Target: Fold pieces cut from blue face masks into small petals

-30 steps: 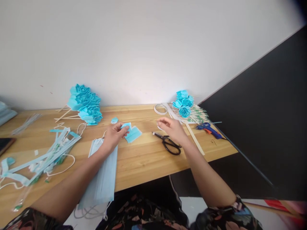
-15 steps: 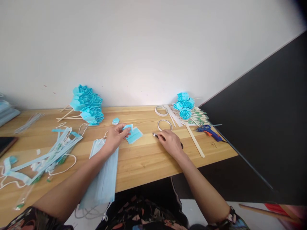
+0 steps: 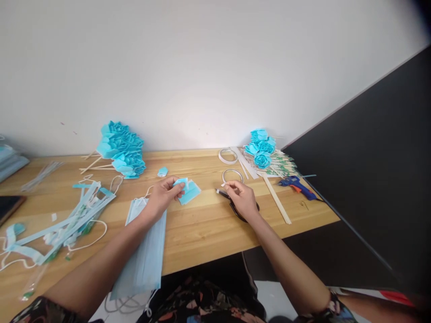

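So the left hand [image 3: 166, 194]'s got some blue cloth [image 3: 192, 193] pinched between thumb and fingers. Right hand [image 3: 241, 199]'s fingertips are nipping a tiny white scrap [image 3: 222, 185], scissors [image 3: 236, 212] right under those fingers, tape roll [image 3: 232, 170] just beyond them.

Two tape rolls [image 3: 227, 162], two flower clusters [image 3: 123, 146], one glue gun [image 3: 296, 184], one scissors [image 3: 223, 194]

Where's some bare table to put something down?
Bare table shows at the front between the masks and scissors, and farther back between the small blue piece and a tape roll. It's crowded with cut strips at left, and flowers, sticks and a glue gun at right.
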The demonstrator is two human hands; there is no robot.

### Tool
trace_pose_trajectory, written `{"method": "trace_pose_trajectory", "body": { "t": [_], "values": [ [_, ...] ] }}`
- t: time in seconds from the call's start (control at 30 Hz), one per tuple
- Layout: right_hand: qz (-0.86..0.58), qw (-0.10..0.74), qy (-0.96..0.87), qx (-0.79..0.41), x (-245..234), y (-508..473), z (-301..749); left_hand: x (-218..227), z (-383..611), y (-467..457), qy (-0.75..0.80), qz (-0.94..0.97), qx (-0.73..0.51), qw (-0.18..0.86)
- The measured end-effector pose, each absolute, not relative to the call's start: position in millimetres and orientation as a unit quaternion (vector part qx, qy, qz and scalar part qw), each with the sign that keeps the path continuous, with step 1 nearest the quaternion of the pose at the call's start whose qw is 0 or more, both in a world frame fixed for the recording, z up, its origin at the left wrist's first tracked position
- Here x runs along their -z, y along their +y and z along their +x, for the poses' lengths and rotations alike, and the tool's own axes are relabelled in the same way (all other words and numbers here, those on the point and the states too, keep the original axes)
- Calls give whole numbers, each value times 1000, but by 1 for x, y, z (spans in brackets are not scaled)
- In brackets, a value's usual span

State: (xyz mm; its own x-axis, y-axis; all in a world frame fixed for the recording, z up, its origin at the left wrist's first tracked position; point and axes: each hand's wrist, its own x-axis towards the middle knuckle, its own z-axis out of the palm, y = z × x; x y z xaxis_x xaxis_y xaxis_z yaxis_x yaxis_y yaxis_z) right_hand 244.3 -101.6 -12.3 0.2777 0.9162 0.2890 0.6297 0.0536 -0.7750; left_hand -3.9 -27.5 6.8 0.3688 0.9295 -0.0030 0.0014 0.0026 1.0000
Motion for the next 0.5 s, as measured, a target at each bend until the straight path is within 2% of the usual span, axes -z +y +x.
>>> {"method": "trace_pose_trajectory", "body": {
  "t": [0.1, 0.27, 0.5],
  "values": [
    [-603, 445, -635, -188, -7, -91, 227, -9, -3, -28, 402, 569, -395, 599],
    [-513, 440, -723, -144, -36, -57, 195, -8, -3, -26, 398, 555, -395, 615],
    [-417, 447, -791, 3, -21, -44, 173, -8, -4, -23, 405, 525, -390, 638]
  ]
}}
